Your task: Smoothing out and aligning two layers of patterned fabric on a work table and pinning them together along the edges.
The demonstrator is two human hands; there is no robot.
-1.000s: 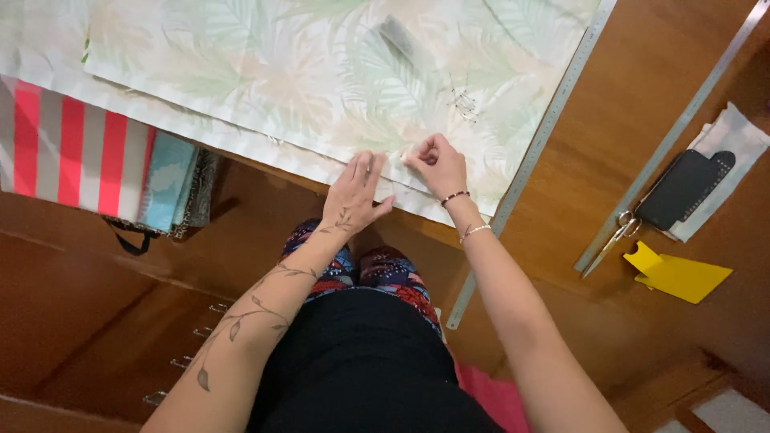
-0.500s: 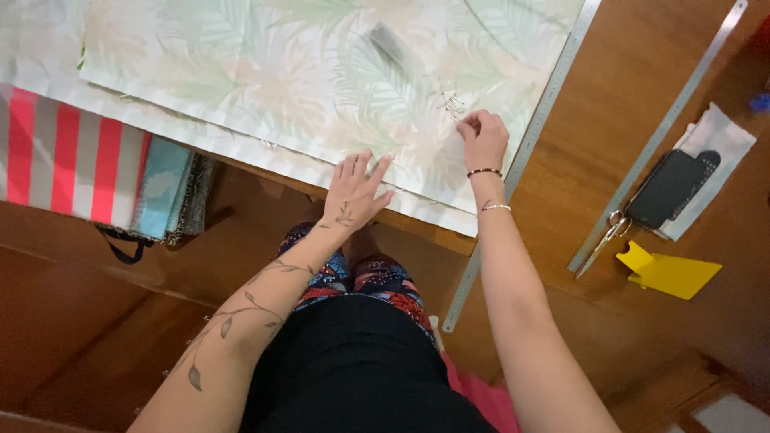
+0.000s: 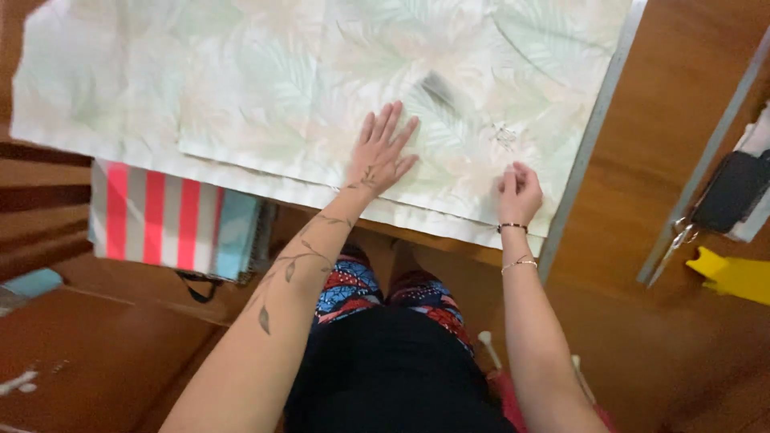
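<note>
I see the left hand [image 3: 381,152] lying flat, fingers spread, palm down on the pale leaf-print fabric [image 3: 265,80] at centre frame. It grips nothing; it only presses. The right hand [image 3: 517,191] sits lower right of it, fingers curled and pinched together on the same fabric, close to its near edge. Whether it holds a pin or only a fold of cloth, I cannot tell.

The fabric covers the upper half of the frame in two layers: the top layer's near edge runs from centre left down toward the right hand, and a lower layer shows as a strip beneath it. A small dark object [image 3: 437,88], blurred, lies on the cloth just above and right of the left fingertips.

A long metal ruler [image 3: 589,144] lies along the fabric's right edge, just beside the right hand. Beyond it, bare wooden table [image 3: 666,104], then a second metal strip [image 3: 706,168] and a dark case with keys [image 3: 726,192] at the right edge, with a yellow piece [image 3: 734,277] below. At lower left, a red-and-white striped cloth [image 3: 160,216] hangs under the table edge. Room on the cloth lies mostly to the upper left.
</note>
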